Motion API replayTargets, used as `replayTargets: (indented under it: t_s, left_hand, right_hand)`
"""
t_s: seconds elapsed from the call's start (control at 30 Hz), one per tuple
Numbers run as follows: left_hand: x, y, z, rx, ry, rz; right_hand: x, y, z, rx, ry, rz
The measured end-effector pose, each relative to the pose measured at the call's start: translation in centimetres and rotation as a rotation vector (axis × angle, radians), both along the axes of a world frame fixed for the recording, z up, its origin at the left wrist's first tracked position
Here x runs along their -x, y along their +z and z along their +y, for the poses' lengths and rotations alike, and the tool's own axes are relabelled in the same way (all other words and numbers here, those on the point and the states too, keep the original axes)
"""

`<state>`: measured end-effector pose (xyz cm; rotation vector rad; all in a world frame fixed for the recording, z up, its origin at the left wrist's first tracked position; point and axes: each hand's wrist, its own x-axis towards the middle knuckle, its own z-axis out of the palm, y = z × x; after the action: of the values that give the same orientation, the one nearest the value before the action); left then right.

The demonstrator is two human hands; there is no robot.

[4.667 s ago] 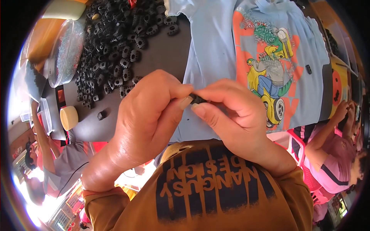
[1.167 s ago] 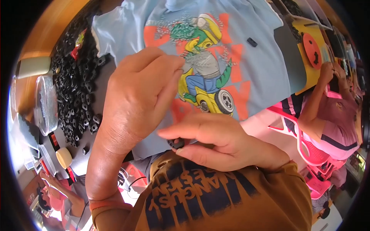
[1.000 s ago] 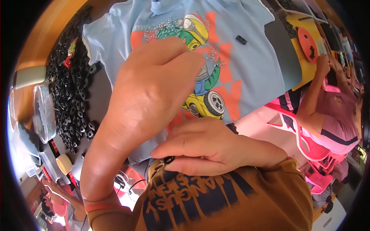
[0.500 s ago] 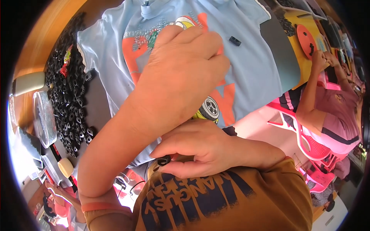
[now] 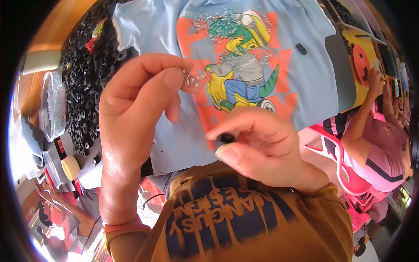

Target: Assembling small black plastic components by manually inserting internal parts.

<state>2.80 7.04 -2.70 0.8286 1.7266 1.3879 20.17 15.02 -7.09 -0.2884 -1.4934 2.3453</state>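
Observation:
Between the thumb and forefinger of my left hand (image 5: pixel 139 94) is a small silver wire piece that looks like a spring (image 5: pixel 192 80). My right hand (image 5: pixel 270 148) pinches a small black plastic part (image 5: pixel 225 139) with a dark round end, a little below and to the right of it. Both hands are over a light blue T-shirt (image 5: pixel 312 91) with a cartoon print, spread flat on the table. Many similar small springs (image 5: pixel 257 59) lie scattered across the print. Another black part (image 5: pixel 301 49) rests on the shirt's right side.
A large heap of black plastic parts (image 5: pixel 83 100) covers the table's left, with a red and green wrapper (image 5: pixel 96 36) on it. Beside it stands a clear tub (image 5: pixel 54 105). On the right, a co-worker (image 5: pixel 371 139) works near pink chairs (image 5: pixel 349 170).
My left hand has come back from the printed area toward the left, now pinching a spring. My right hand has risen from near my body with the black part, its front now showing.

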Motion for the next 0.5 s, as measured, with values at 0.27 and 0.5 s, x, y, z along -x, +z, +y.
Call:
replayTargets:
  t_s: [0.27,0.5]
  left_hand:
    - [-0.7,0.3,-2.2,-0.094,0.050,-0.059]
    - [-0.4,-0.1,-2.6,-0.084,0.010,0.009]
  right_hand:
    - [2.8,1.7,0.7,0.133,-0.143,-0.126]
    - [3.6,1.7,1.2,0.298,0.053,-0.217]
